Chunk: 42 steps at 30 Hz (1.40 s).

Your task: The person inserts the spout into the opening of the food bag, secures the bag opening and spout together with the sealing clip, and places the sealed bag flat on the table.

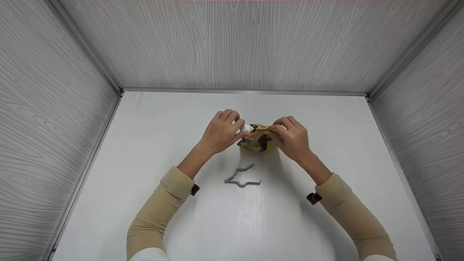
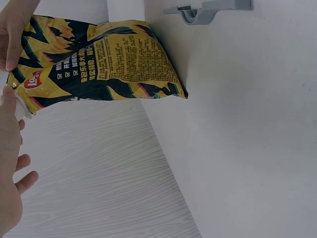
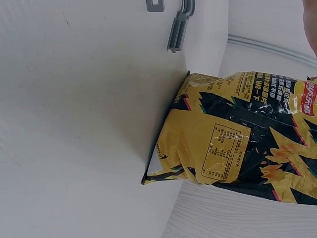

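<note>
A yellow and black chip bag point(image 1: 258, 141) stands upright on the white table, its printed back facing the left wrist camera. My right hand point(image 1: 291, 139) pinches the bag's top edge at the right. At the top left corner, my left hand point(image 1: 223, 132) holds a small white rounded piece point(image 1: 246, 128) between thumb and finger, right against the bag; its kind I cannot tell. In the left wrist view the other fingers point(image 2: 27, 181) of that hand are spread below the corner. Nearer the front, a grey bag clip point(image 1: 242, 183) lies unfolded in a V on the table.
Grey wood-grain panels point(image 1: 232, 47) wall the table at the back and both sides. A metal strip point(image 1: 239, 91) runs along the table's back edge. Dark wrist cameras sit at both beige sleeve point(image 1: 177, 183) cuffs.
</note>
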Available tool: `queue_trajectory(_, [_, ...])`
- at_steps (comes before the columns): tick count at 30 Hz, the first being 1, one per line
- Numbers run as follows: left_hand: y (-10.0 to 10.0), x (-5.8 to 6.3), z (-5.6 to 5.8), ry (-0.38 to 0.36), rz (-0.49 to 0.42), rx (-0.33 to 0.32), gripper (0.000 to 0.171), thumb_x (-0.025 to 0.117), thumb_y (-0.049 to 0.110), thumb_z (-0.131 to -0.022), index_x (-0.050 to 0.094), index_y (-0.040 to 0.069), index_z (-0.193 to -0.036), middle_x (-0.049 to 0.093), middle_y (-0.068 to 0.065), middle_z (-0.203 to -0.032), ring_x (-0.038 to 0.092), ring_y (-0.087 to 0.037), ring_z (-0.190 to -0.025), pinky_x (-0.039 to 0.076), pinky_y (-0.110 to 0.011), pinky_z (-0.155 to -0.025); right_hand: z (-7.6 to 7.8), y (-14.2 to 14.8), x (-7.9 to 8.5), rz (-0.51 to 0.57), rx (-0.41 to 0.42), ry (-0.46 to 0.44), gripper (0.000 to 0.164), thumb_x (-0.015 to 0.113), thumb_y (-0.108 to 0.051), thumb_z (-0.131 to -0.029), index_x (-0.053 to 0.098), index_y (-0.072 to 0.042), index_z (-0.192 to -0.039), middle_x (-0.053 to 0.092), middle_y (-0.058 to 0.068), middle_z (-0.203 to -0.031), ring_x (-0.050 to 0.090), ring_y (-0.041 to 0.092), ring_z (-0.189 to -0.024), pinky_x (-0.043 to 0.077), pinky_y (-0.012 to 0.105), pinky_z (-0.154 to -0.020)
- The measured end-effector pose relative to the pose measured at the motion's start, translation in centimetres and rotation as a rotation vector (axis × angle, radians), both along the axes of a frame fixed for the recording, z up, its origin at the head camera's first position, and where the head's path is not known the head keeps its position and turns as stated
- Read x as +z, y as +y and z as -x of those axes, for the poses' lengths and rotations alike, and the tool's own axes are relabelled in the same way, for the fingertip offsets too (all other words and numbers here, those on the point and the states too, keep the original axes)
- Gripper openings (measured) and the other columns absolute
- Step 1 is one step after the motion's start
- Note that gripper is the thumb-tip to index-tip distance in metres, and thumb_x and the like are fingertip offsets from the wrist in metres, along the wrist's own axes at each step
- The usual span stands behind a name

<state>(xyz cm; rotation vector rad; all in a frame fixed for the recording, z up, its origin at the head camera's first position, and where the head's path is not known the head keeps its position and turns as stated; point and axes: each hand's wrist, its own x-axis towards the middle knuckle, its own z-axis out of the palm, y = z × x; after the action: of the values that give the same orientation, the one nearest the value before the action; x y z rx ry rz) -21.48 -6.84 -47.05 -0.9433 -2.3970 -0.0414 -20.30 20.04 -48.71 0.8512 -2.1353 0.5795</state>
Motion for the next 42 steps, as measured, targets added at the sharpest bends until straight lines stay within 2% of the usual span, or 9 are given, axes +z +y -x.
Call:
queue_trajectory(6, [0.0,0.3,0.0,-0.025,0.017,-0.002,0.045,0.051,0.056,-0.106,0.069,0.015,-0.108,0.064,-0.005,-0.111,0.061,-0.024,-0.110,0.054,-0.039,-0.097,0.0,0.1,0.0,-0.015,0.000,0.006,0.016,0.087,-0.021,-0.086,0.077,-0.010,-0.091,0.070,0.010,-0.089,0.066,0.027,-0.080,0.059,0.041,-0.065])
queue_trajectory(21, [0.2,1.2,-0.1,-0.001,0.101,-0.023,0.044,0.051,0.055,-0.106,0.066,0.015,-0.107,0.064,-0.007,-0.111,0.063,-0.027,-0.108,0.058,-0.040,-0.094,0.0,0.7,0.1,-0.053,-0.008,0.003,0.020,0.087,-0.024,-0.087,0.077,-0.008,-0.091,0.071,0.010,-0.091,0.067,0.029,-0.083,0.060,0.042,-0.068])
queue_trajectory(27, [0.0,1.5,-0.2,-0.047,0.115,0.013,0.051,0.047,0.060,-0.105,0.068,0.014,-0.113,0.063,-0.008,-0.115,0.062,-0.028,-0.113,0.056,-0.042,-0.099,0.0,0.7,0.0,-0.044,0.002,0.021,0.019,0.088,-0.023,-0.086,0.077,-0.008,-0.091,0.071,0.010,-0.090,0.067,0.028,-0.081,0.059,0.042,-0.067])
queue_trajectory(34, [-0.2,1.4,-0.4,-0.124,0.092,0.056,0.063,0.044,0.068,-0.103,0.067,0.014,-0.122,0.063,-0.009,-0.121,0.061,-0.029,-0.118,0.053,-0.044,-0.102,0.0,0.8,0.0,-0.036,0.007,0.039,0.018,0.089,-0.021,-0.085,0.077,-0.009,-0.090,0.070,0.010,-0.089,0.066,0.028,-0.080,0.058,0.042,-0.066])
queue_trajectory(42, [-1.1,0.7,-0.6,-0.105,0.080,0.063,0.065,0.047,0.070,-0.101,0.067,0.011,-0.120,0.064,-0.009,-0.117,0.062,-0.029,-0.114,0.054,-0.043,-0.098,-0.1,1.0,0.1,-0.053,-0.003,0.029,0.018,0.088,-0.022,-0.086,0.077,-0.008,-0.091,0.070,0.010,-0.090,0.067,0.028,-0.082,0.059,0.041,-0.067])
